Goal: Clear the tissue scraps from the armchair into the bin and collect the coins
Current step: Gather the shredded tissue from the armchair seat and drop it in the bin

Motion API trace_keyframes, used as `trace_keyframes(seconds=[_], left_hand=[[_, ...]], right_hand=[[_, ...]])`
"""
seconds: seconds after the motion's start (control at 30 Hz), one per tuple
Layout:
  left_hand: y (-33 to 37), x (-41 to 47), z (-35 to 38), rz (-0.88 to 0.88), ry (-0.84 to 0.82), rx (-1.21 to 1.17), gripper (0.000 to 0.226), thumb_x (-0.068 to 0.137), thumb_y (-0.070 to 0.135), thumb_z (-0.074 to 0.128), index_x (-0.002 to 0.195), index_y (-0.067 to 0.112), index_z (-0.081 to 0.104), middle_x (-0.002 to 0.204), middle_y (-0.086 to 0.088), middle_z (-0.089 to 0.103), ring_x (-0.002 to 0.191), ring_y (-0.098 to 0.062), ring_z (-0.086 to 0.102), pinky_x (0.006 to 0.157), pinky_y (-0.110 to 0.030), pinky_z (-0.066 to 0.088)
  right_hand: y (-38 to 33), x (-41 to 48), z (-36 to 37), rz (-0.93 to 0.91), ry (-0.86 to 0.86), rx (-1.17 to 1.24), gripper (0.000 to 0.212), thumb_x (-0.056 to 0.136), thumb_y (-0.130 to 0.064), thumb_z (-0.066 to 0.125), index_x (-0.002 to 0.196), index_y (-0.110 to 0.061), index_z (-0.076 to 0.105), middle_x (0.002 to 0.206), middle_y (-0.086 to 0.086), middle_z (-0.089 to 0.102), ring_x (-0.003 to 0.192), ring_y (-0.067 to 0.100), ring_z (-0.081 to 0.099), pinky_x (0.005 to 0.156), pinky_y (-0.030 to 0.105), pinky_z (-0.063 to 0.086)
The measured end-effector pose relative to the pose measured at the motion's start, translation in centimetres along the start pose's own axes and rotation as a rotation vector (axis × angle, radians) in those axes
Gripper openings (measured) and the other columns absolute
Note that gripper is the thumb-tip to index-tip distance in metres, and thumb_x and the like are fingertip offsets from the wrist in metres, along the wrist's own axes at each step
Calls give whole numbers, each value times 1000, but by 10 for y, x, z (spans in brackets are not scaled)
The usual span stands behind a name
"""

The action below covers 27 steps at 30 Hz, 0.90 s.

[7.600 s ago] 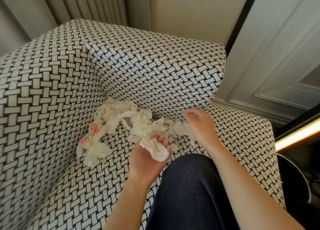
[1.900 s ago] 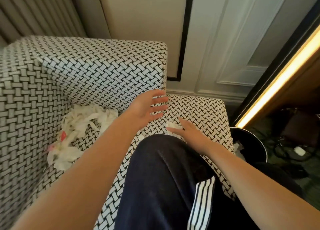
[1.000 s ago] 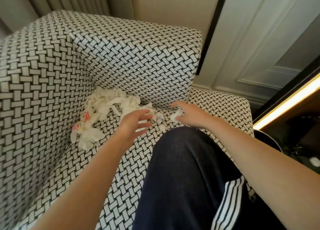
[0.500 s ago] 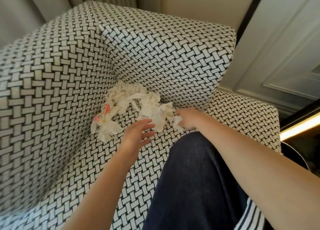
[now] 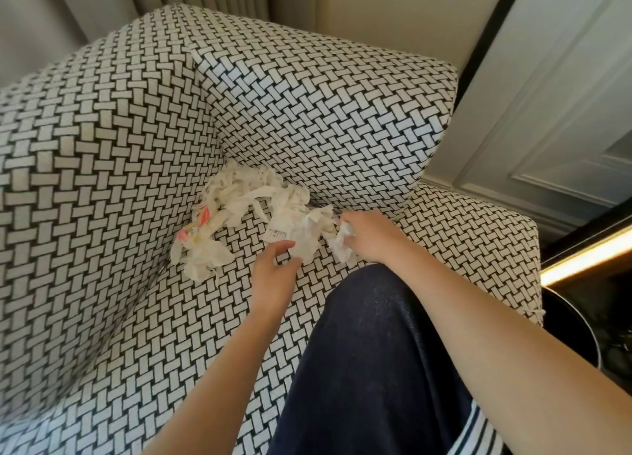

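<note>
A heap of white tissue scraps, with a red and pink wrapper piece in it, lies in the back corner of the black-and-white woven armchair seat. My right hand grips a crumpled tissue scrap at the heap's right end. My left hand reaches in with its fingertips touching a flat white scrap. No coins show. The black bin stands on the floor right of the chair.
My knee in dark trousers rests on the seat's front. The chair's right arm rises behind the heap, its back to the left. A white panelled wall and a lit strip are on the right.
My right hand has closed on a scrap and carried it left to the heap. My left hand has advanced until its fingertips reach the flat scrap. The view swung left, off the bin.
</note>
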<state>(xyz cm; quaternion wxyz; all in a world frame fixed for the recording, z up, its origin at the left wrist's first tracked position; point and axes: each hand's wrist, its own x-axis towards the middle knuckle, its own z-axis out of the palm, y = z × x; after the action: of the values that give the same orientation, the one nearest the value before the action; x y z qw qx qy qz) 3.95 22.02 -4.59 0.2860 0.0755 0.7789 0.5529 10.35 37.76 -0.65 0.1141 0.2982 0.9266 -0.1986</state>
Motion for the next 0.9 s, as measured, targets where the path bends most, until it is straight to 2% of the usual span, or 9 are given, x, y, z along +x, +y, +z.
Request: trace_keyframes(seconds=[0.07,0.13,0.2,0.27,0.37,0.47,0.57,0.77,0.9], left_hand=[[2,5,6,49,70,107,36,85,14,61,119,25,54,127,2,46,83,1,48,60,-4,38],[5,12,13,71,89,168,47,82,16,65,125,22,49,130,-2,42,78,1,45,52,-3,35],[7,18,18,95,78,262,59,79,22,69,132,20,42,133,-5,36,93,-9,49,68,-8,40],[7,23,23,80,64,371,72,76,27,72,137,17,34,137,-9,31,114,-25,47,87,-29,46],[7,30,25,64,112,379,85,75,23,74,141,13,22,136,-12,37,115,-30,49,81,-33,44],[8,31,23,75,148,352,74,82,14,65,141,12,21,107,-10,62,88,-23,61,66,-30,49],[11,30,18,34,133,324,58,84,8,60,136,11,33,82,1,60,68,-12,57,51,-24,43],[33,24,3,18,105,114,15,85,10,61,99,11,67,76,6,60,64,-4,51,51,-15,38],[61,11,-1,49,39,44,11,86,8,60,78,16,65,61,3,51,53,-9,40,47,-16,35]], right_hand=[[1,-2,-2,-19,86,75,10,90,-11,47,87,-20,45,79,-3,53,74,19,53,56,27,40],[0,-6,-4,-46,167,150,14,89,-12,49,84,-21,39,71,-6,46,65,15,48,49,25,32],[-2,-9,-7,-58,245,200,16,87,-16,54,88,-23,40,70,-7,47,57,10,46,47,23,30],[-3,-12,-8,-63,310,222,13,85,-19,56,93,-20,46,70,-7,49,54,7,43,46,22,30],[-3,-11,-8,-61,363,228,16,85,-20,57,99,-14,52,71,-5,50,52,7,40,46,23,29],[-3,-11,-8,-51,395,235,20,85,-21,56,103,-14,52,73,-5,50,52,6,40,46,22,28],[-2,-11,-9,-36,407,295,24,86,-19,55,109,-13,53,86,2,60,60,13,49,51,26,37],[9,-18,-7,21,474,601,27,88,-14,50,113,-10,57,87,0,59,54,3,41,42,12,32],[30,-37,-4,181,553,930,19,87,-13,51,105,-11,59,96,3,63,76,10,54,64,23,45]])
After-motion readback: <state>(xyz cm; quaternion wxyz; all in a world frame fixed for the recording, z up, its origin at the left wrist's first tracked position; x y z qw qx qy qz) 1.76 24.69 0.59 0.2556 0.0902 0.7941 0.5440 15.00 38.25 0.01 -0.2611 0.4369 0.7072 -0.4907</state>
